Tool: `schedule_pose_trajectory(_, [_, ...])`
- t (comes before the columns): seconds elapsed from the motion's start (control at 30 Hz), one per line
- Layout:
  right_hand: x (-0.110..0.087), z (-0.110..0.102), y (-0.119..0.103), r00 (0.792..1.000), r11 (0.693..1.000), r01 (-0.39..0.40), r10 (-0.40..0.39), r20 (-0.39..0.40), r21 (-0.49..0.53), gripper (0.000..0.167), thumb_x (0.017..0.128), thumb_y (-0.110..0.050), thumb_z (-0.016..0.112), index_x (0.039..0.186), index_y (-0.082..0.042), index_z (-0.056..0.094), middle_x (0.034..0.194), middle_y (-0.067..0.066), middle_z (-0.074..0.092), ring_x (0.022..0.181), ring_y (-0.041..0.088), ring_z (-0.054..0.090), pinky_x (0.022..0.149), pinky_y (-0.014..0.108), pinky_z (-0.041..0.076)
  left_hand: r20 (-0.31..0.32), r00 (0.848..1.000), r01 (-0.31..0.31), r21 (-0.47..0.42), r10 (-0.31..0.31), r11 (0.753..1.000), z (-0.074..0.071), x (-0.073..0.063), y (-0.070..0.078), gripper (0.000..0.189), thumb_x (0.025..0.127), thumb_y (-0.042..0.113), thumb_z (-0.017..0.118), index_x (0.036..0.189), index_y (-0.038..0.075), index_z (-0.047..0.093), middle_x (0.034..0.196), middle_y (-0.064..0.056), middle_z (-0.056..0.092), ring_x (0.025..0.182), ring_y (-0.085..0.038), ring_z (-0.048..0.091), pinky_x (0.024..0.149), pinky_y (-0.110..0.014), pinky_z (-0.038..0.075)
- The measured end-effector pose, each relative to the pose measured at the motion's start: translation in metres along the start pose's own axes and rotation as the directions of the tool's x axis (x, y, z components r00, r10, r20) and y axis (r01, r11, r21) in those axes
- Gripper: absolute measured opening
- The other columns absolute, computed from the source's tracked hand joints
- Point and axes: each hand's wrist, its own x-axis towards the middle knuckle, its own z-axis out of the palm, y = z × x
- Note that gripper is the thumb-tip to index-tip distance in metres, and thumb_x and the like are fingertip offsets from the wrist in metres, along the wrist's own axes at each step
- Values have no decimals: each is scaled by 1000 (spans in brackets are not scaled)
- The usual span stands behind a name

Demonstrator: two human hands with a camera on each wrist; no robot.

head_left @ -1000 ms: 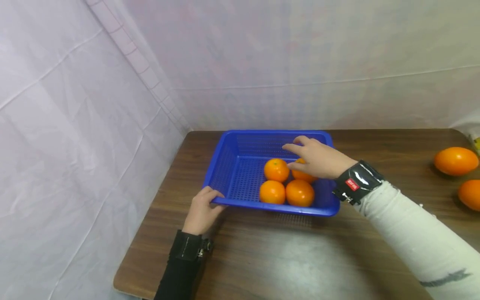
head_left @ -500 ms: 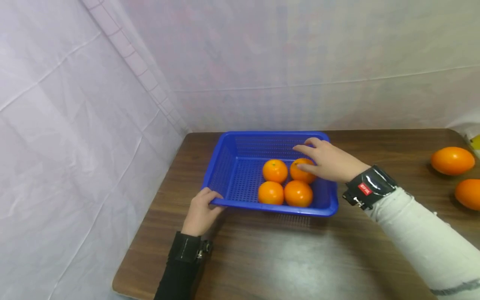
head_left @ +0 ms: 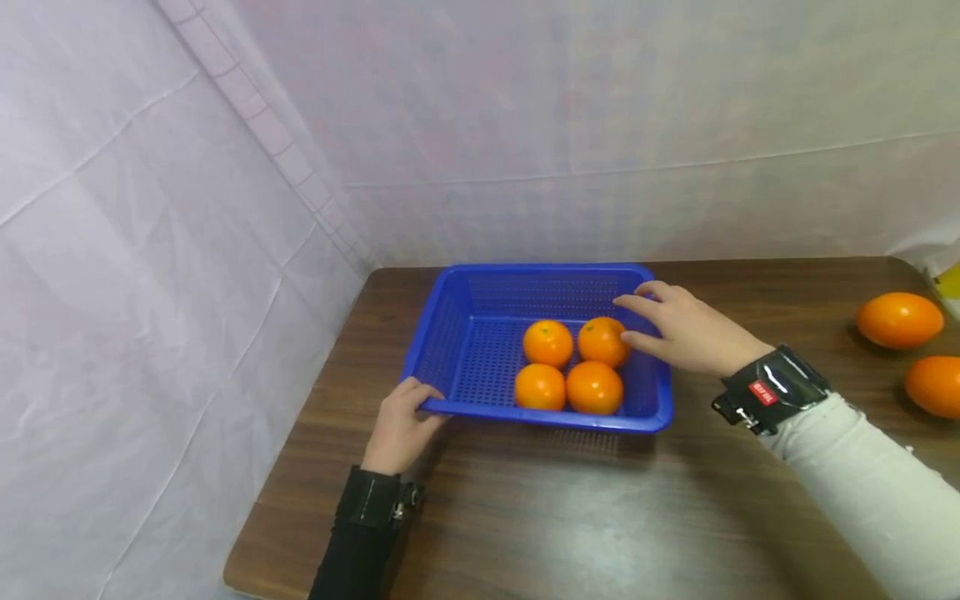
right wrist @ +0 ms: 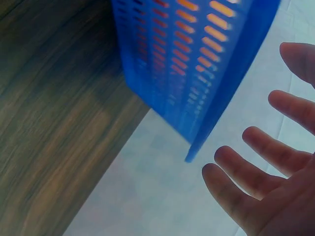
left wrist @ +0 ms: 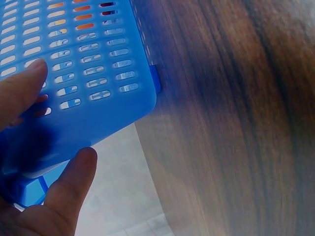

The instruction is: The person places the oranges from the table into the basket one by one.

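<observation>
A blue perforated plastic basket [head_left: 465, 408] stands on the wooden table, with several oranges [head_left: 547, 343] grouped in its right half. My left hand [head_left: 401, 425] grips the basket's near left corner, fingers over the rim; the left wrist view shows its thumb and a finger [left wrist: 74, 184] against the blue wall. Over the basket's right rim hovers my right hand [head_left: 686, 329], its fingers spread and holding nothing. In the head view its fingertips overlap the back right orange [head_left: 604, 342]. Seen from the right wrist, the fingers [right wrist: 246, 172] are apart from the basket's side wall [right wrist: 197, 64].
Two more oranges lie at the table's right side, one farther back [head_left: 900, 320] and one nearer [head_left: 937, 387]. Part of a yellow thing [head_left: 951, 282] shows at the right edge. White sheeting [head_left: 525, 125] hangs behind and left of the table [head_left: 525, 517].
My right hand has drawn back to the right, from above the oranges to the basket's right rim, uncovering the back right orange. The left hand has kept its hold on the corner.
</observation>
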Motion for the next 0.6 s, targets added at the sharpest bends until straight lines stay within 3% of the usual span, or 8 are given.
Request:
schedule_pose_trajectory(0.3, [-16, 6, 15, 998, 1000, 17, -17, -54, 4, 51, 94, -29, 70, 137, -4, 58, 130, 30, 56, 115, 47, 57, 98, 63, 45, 5, 1000, 21, 10, -21, 1000, -2, -1, -1, 16, 77, 9, 85, 86, 12, 72, 86, 0, 61, 81, -15, 59, 75, -35, 52])
schedule_pose_trajectory(0.6, [-29, 8, 24, 997, 1000, -14, 15, -81, 14, 51, 93, -27, 71, 137, -4, 60, 128, 27, 58, 112, 43, 59, 97, 61, 48, -1, 1000, 20, 19, -20, 1000, -5, -1, -1, 16, 77, 9, 85, 86, 12, 72, 86, -1, 61, 81, -16, 60, 74, -35, 51])
